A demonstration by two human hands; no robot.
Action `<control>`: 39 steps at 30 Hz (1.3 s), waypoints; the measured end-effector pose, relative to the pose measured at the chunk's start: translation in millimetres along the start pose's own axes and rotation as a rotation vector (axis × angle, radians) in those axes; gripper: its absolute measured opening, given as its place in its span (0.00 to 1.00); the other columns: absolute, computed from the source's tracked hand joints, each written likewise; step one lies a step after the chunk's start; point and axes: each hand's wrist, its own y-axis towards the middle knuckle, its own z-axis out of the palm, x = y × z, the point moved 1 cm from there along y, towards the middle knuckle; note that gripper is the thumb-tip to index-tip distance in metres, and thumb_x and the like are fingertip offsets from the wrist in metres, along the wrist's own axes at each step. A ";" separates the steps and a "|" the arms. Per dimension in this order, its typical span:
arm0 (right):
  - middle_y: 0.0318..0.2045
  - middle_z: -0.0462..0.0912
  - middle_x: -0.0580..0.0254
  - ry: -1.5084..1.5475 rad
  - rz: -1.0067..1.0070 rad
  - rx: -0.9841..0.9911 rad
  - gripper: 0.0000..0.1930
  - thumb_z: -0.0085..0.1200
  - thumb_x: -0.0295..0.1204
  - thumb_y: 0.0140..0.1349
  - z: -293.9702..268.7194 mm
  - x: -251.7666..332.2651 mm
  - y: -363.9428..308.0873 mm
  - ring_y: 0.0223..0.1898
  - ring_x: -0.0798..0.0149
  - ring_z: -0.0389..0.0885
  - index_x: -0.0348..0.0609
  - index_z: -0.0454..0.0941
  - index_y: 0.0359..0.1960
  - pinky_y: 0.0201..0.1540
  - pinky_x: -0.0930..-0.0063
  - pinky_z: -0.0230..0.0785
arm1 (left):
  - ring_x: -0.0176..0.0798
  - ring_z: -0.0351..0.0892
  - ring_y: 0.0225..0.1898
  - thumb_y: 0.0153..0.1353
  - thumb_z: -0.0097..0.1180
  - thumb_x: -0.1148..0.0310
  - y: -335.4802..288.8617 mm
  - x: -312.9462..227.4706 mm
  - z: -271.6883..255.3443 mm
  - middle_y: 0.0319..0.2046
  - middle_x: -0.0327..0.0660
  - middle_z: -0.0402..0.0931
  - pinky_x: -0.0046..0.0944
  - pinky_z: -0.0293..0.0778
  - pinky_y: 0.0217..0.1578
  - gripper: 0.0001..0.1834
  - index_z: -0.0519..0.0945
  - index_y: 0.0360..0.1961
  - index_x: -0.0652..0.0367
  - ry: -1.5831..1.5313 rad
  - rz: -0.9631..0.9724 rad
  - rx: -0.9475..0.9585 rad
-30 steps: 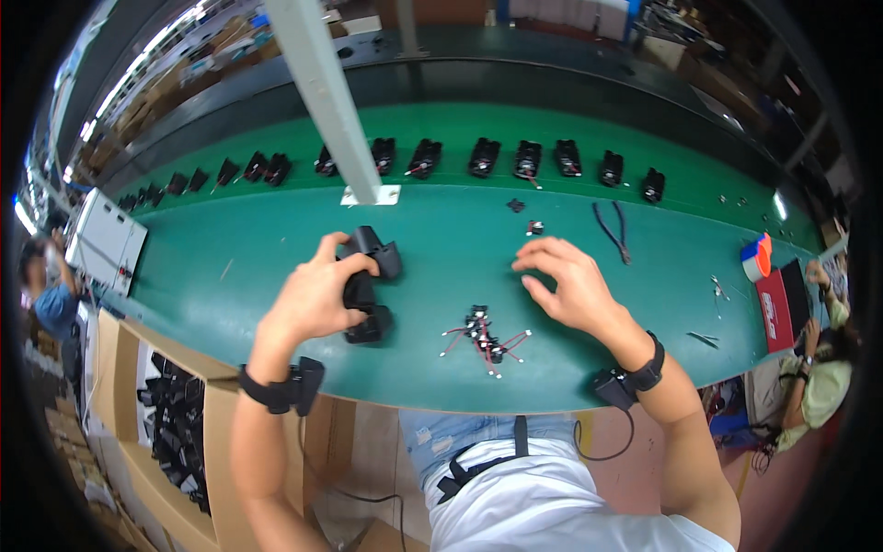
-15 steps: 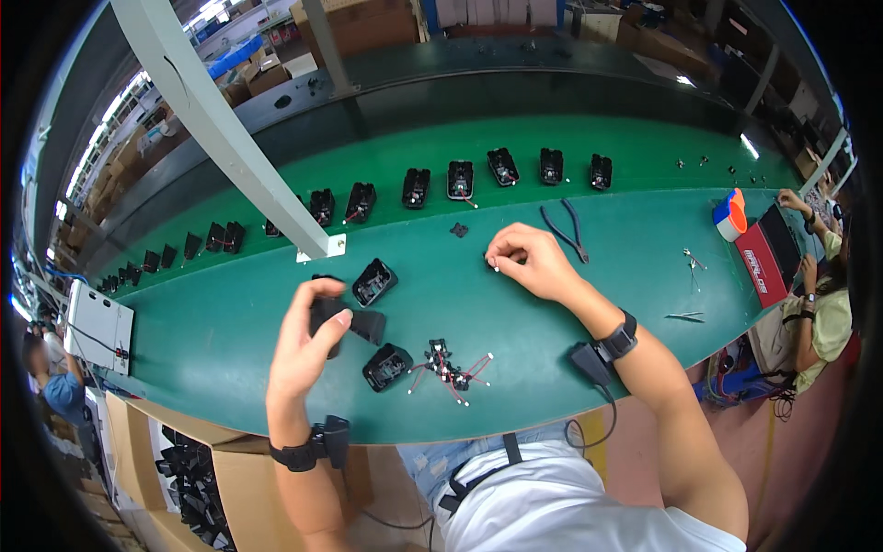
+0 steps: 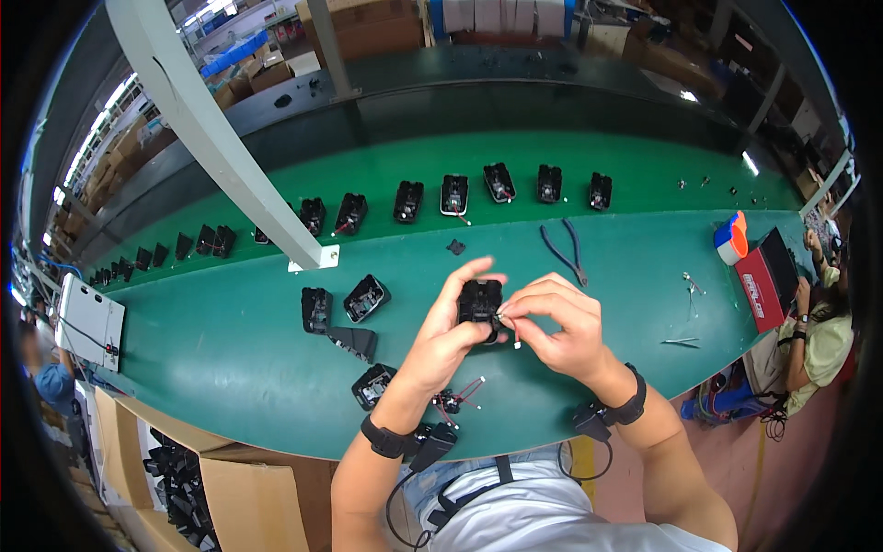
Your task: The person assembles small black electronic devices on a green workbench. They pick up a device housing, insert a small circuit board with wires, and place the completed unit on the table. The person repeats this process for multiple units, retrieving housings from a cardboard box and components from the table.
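Over the middle of the table, my left hand (image 3: 440, 348) grips an open black plastic housing (image 3: 479, 296), its hollow side facing up. At the housing's right edge, my right hand (image 3: 563, 329) pinches a small part with a red wire lead (image 3: 517, 339) that ends in a white connector. The part itself is mostly hidden by the fingertips. Left of my hands lie more black housings (image 3: 366, 297), several in a loose group. Partly behind my left wrist is a small pile of red-wired parts (image 3: 449, 401).
Blue-handled pliers (image 3: 572, 256), a small black piece (image 3: 455, 247) and tweezers (image 3: 681, 342) lie on the table. A row of housings (image 3: 454, 195) lines the green strip behind. A grey post (image 3: 230, 138) rises at left. A red box (image 3: 763, 287) stands right, near another person (image 3: 828, 322).
My left hand has moved right from the housing group and now holds a housing at mid-table. My right hand has come down toward it, still pinching; the red wire now shows.
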 end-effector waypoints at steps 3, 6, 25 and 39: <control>0.33 0.87 0.58 0.007 0.001 0.033 0.10 0.68 0.17 0.49 4.5 -1.1 -2.8 0.35 0.58 0.85 0.40 0.84 0.34 0.39 0.68 0.78 | 0.37 0.70 0.59 0.54 0.60 0.81 -8.9 -4.8 5.0 0.64 0.47 0.64 0.37 0.72 0.57 0.46 0.55 0.74 0.57 0.153 0.131 0.010; 0.34 0.87 0.58 0.015 0.039 0.043 0.11 0.67 0.16 0.49 7.6 -0.3 -3.5 0.35 0.58 0.86 0.40 0.85 0.35 0.39 0.68 0.78 | 0.38 0.69 0.59 0.52 0.60 0.85 -12.1 -0.5 4.1 0.62 0.45 0.63 0.38 0.69 0.59 0.47 0.56 0.73 0.57 0.259 0.184 -0.013; 0.37 0.86 0.58 0.239 -0.024 0.028 0.07 0.66 0.17 0.53 7.6 -7.3 -2.3 0.38 0.57 0.83 0.38 0.82 0.33 0.39 0.67 0.77 | 0.37 0.80 0.41 0.61 0.63 0.67 -22.8 1.7 -6.2 0.45 0.45 0.77 0.35 0.79 0.38 0.17 0.72 0.47 0.61 0.243 0.001 -0.138; 0.33 0.87 0.59 0.016 0.043 0.040 0.09 0.68 0.18 0.50 5.8 2.3 1.4 0.36 0.59 0.86 0.39 0.83 0.33 0.41 0.67 0.77 | 0.42 0.62 0.68 0.50 0.66 0.85 -23.1 -5.3 -8.7 0.68 0.45 0.59 0.43 0.69 0.62 0.54 0.51 0.76 0.55 0.330 0.082 0.097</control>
